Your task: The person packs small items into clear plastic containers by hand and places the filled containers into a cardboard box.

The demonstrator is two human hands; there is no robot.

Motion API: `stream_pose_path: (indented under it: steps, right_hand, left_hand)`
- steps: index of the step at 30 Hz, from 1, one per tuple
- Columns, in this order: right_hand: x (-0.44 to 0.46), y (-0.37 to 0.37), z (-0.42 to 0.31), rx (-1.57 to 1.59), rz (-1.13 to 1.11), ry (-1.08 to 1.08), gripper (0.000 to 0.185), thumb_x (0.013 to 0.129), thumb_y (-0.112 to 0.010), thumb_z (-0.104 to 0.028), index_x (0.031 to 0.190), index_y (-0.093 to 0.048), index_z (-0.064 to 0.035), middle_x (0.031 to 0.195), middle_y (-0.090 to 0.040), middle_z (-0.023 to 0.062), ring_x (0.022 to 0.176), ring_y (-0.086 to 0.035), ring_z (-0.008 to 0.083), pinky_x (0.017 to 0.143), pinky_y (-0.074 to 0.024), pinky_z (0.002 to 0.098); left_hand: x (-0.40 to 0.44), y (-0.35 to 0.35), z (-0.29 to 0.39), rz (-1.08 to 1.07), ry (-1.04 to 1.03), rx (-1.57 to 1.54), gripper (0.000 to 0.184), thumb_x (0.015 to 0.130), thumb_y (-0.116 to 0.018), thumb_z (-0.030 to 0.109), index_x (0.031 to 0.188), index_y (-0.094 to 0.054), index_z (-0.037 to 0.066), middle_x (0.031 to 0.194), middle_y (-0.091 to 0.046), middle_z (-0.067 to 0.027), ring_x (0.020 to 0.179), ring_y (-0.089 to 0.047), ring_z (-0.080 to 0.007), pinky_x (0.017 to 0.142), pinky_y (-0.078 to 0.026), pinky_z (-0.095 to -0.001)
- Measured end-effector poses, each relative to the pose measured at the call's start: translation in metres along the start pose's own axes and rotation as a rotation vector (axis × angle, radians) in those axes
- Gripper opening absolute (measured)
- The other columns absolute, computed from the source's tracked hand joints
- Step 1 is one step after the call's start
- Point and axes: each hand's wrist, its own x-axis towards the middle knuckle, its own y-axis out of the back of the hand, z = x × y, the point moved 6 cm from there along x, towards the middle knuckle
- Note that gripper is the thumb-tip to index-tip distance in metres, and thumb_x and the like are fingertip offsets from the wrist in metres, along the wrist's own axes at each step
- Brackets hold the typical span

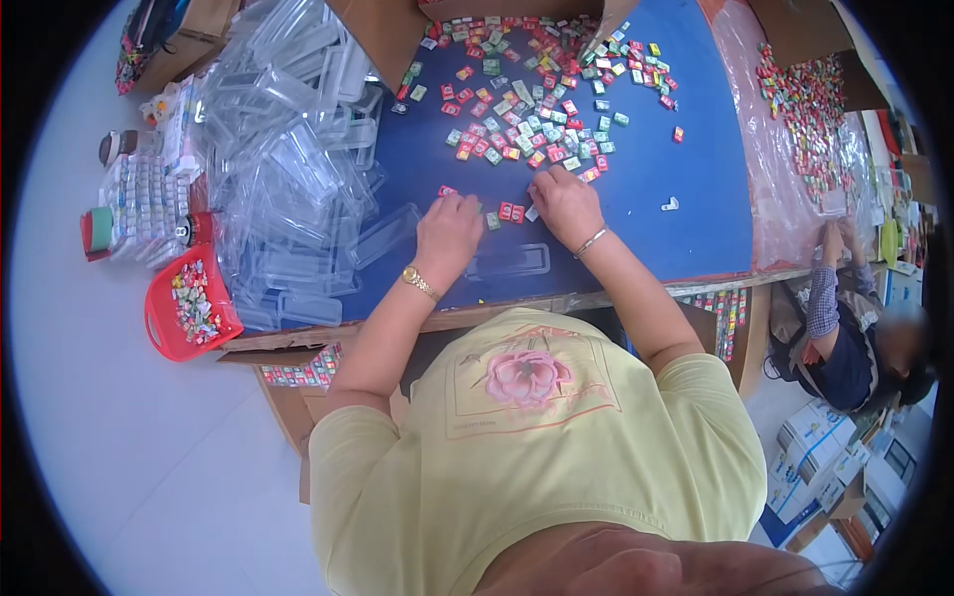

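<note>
Left hand (450, 234): palm down above the blue table (656, 233), knuckles up, forearm slanting forward and inward, a gold watch (420, 282) at the wrist.
Left fingers: bent and drawn close together, a red block (446, 190) just at their tips; whether they grip it, I cannot tell.
Right hand (570, 209): palm down, angled inward toward the left, forearm running in from the right, a bracelet (589, 242) on the wrist.
Right fingers: curled, with little gap showing; a pale block (533, 213) sits by the thumb, hold unclear.
Row of blocks (511, 212): between the hands.
Clear tray (515, 260): flat, nearer the body.
Loose blocks (537, 129): scattered beyond both hands.
</note>
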Motion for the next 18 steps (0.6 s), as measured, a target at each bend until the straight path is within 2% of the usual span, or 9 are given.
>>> stream_pose_path:
  steps: [2, 4, 8, 11, 13, 18]
  right_hand:
    - [-0.001, -0.001, 0.002, -0.045, -0.018, -0.055, 0.014, 0.090, -0.071, -0.021, 0.096, -0.067, -0.0090, 0.094, -0.065, 0.0097, 0.084, -0.068, 0.0324, 0.067, -0.0561, 0.0451]
    - [-0.005, 0.002, 0.005, -0.045, -0.076, -0.129, 0.019, 0.086, -0.075, -0.022, 0.096, -0.066, -0.0088, 0.096, -0.065, 0.0102, 0.085, -0.068, 0.0328, 0.069, -0.0562, 0.0453]
    - [-0.022, 0.021, -0.012, 0.002, 0.010, -0.059, 0.021, 0.082, -0.078, -0.018, 0.098, -0.067, -0.0091, 0.096, -0.064, 0.0113, 0.088, -0.069, 0.0319, 0.073, -0.0562, 0.0450]
    - [-0.027, 0.013, -0.025, 0.004, -0.121, -0.046, 0.030, 0.083, -0.078, -0.017, 0.107, -0.065, -0.0070, 0.101, -0.064, 0.0117, 0.088, -0.068, 0.0349, 0.074, -0.0558, 0.0457]
    - [-0.026, 0.004, -0.026, 0.040, -0.104, -0.027, 0.035, 0.081, -0.078, -0.012, 0.112, -0.064, -0.0072, 0.103, -0.063, 0.0121, 0.093, -0.067, 0.0347, 0.077, -0.0557, 0.0456]
    - [-0.023, -0.004, -0.026, 0.127, -0.060, 0.100, 0.040, 0.076, -0.075, -0.001, 0.114, -0.065, -0.0065, 0.108, -0.064, 0.0124, 0.099, -0.064, 0.0343, 0.082, -0.0552, 0.0453]
  left_hand:
    - [-0.009, -0.004, -0.002, -0.024, 0.026, -0.017, 0.021, 0.085, -0.073, 0.016, 0.104, -0.068, 0.007, 0.097, -0.064, -0.0087, 0.097, -0.064, -0.0282, 0.078, -0.056, -0.0410]
    - [-0.012, -0.005, -0.003, -0.058, 0.074, -0.061, 0.034, 0.080, -0.081, 0.020, 0.108, -0.070, 0.005, 0.100, -0.064, -0.0071, 0.097, -0.064, -0.0284, 0.079, -0.055, -0.0415]
    - [-0.011, 0.002, 0.002, -0.017, 0.022, -0.073, 0.042, 0.076, -0.084, 0.022, 0.111, -0.070, 0.004, 0.105, -0.065, -0.0068, 0.102, -0.062, -0.0282, 0.082, -0.054, -0.0412]
    - [-0.010, 0.004, 0.007, 0.059, -0.063, -0.137, 0.046, 0.074, -0.085, 0.019, 0.115, -0.070, 0.005, 0.111, -0.066, -0.0072, 0.106, -0.061, -0.0282, 0.087, -0.054, -0.0399]
    - [-0.007, 0.002, 0.010, 0.028, -0.067, -0.151, 0.046, 0.076, -0.084, 0.017, 0.118, -0.069, 0.005, 0.115, -0.066, -0.0081, 0.107, -0.062, -0.0285, 0.092, -0.054, -0.0387]
    - [0.001, -0.012, 0.009, -0.027, -0.121, -0.169, 0.044, 0.077, -0.082, 0.013, 0.119, -0.069, 0.005, 0.116, -0.066, -0.0079, 0.107, -0.062, -0.0276, 0.092, -0.054, -0.0381]
